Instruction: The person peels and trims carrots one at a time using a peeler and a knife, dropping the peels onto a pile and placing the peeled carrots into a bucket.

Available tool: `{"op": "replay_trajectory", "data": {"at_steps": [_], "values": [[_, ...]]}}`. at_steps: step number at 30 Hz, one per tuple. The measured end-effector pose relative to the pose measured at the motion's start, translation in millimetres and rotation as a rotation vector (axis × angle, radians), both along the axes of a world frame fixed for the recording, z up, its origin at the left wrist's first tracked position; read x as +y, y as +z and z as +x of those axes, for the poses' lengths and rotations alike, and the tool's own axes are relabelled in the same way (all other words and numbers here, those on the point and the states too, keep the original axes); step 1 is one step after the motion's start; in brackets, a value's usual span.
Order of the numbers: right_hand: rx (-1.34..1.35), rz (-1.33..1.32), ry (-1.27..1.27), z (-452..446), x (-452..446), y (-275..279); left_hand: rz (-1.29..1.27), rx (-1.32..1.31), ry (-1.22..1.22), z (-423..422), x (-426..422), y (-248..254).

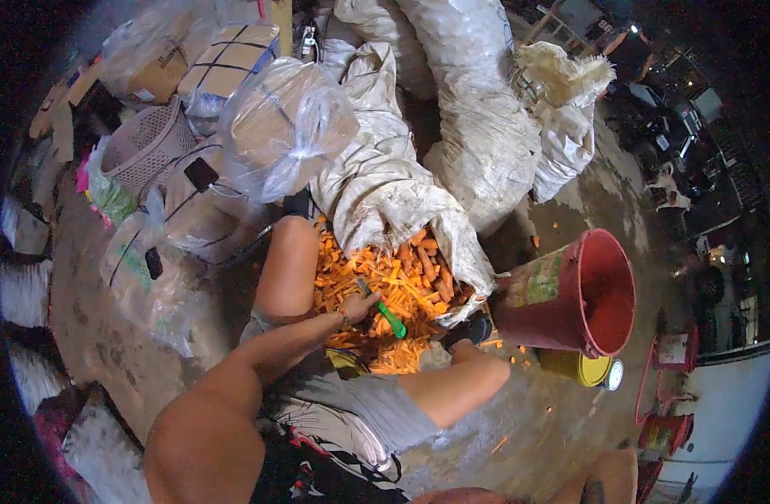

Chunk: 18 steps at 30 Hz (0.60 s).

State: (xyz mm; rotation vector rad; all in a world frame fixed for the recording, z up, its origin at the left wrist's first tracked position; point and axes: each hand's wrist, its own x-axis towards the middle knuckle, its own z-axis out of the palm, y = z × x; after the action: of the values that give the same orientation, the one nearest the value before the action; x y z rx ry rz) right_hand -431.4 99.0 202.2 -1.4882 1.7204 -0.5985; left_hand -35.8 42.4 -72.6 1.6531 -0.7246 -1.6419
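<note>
My left hand (357, 308) reaches over a heap of orange strips, closed at one end of a tool with a green handle (391, 321). A short grey part of the tool shows above the fingers; whether it is a knife or a peeler I cannot tell. Beneath and around it lie the cut orange strips (351, 273), which look like carrot. Whole carrots (427, 262) spill from the mouth of a large white woven sack (385, 189). My right hand is out of sight; some bare skin, perhaps the right arm, shows at the bottom right edge.
To the right, a red bucket (532, 315) leans on its side beside a yellow container (578, 366). More filled white sacks (481, 109) stand behind. Left are plastic-wrapped boxes (288, 126), a grey basket (149, 147) and a phone-like black object (202, 174). My bent knees flank the heap.
</note>
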Motion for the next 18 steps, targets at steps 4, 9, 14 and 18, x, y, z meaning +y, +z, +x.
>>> {"op": "replay_trajectory", "data": {"at_steps": [4,9,14,18], "values": [[-0.001,0.026,0.001,1.9,7.9,-6.3,0.038,-0.131,-0.079,5.7,2.0,24.6],[0.012,0.041,0.016,0.4,9.6,-7.1,0.026,-0.126,-0.027,1.2,4.8,-0.2],[0.031,0.048,0.033,-0.2,1.4,-2.8,-0.034,-0.358,-0.082,3.6,4.1,-7.7],[0.031,0.039,0.04,0.6,-4.9,1.5,-0.008,-0.362,-0.118,6.6,4.9,0.8]]}}
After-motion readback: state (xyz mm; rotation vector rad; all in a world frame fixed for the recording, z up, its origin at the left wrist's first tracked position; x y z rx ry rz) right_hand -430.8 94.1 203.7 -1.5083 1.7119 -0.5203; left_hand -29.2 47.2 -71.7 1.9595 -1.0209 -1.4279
